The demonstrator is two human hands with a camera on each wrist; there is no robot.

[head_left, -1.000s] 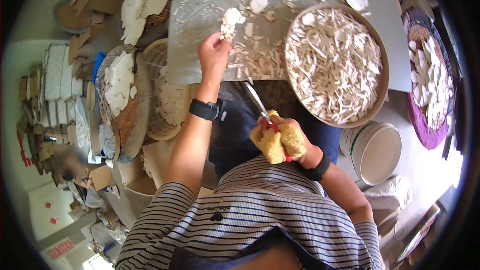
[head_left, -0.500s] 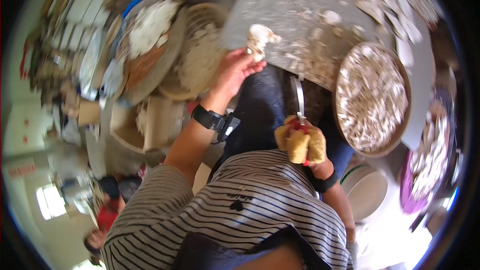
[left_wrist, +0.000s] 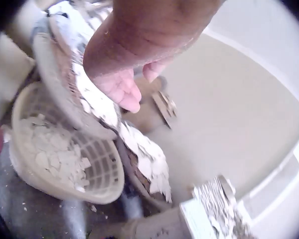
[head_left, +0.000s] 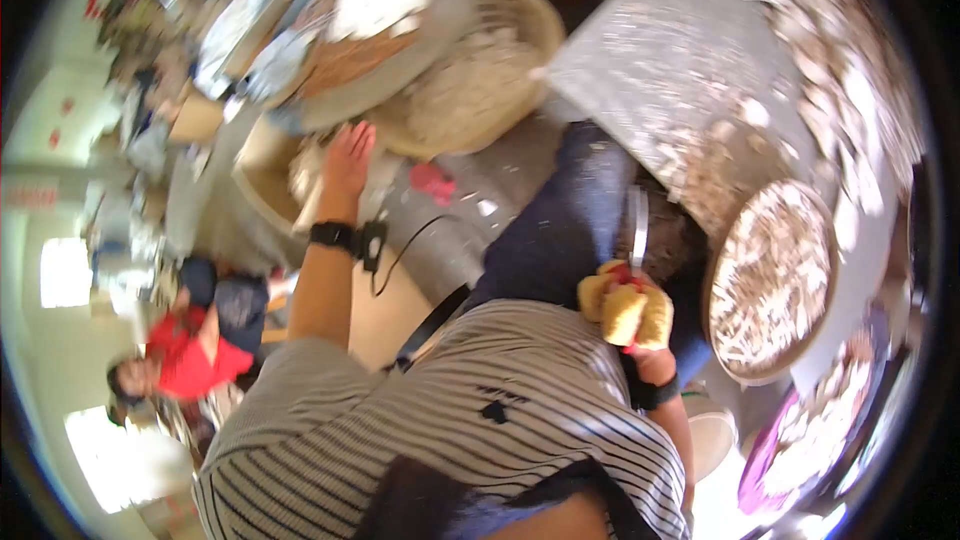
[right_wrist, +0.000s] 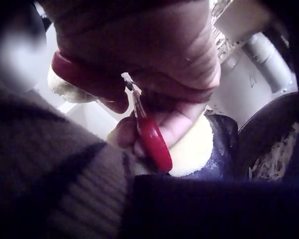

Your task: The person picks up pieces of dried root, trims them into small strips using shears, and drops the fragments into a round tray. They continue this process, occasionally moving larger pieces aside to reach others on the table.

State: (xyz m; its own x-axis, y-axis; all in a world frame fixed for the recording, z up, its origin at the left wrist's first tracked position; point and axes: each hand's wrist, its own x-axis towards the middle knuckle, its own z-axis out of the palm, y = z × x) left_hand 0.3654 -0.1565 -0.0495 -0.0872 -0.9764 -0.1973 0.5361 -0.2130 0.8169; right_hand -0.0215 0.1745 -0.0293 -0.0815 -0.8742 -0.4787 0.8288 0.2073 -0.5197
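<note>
In the head view my left hand [head_left: 348,162] reaches out over a cardboard box [head_left: 262,172] with fingers extended and holds nothing. The left wrist view shows that hand [left_wrist: 134,55] empty, above a round basket of pale flat pieces [left_wrist: 52,157]. My right hand [head_left: 655,362] grips scissors by their red handles [head_left: 622,275], close to my lap, with yellow sponge padding [head_left: 625,312] around the fingers. Their metal blades [head_left: 640,225] point away from me. In the right wrist view, fingers curl round a red handle [right_wrist: 154,144].
A round tray of pale strips [head_left: 770,280] stands on the grey table [head_left: 640,50], with larger flakes along its far side. A plastic basket [head_left: 545,25] is left of the table. A person in red [head_left: 195,355] is at the far left.
My left hand has moved left from the table to the box and let go of the pale piece. The view has turned leftward; my right hand still grips the scissors.
</note>
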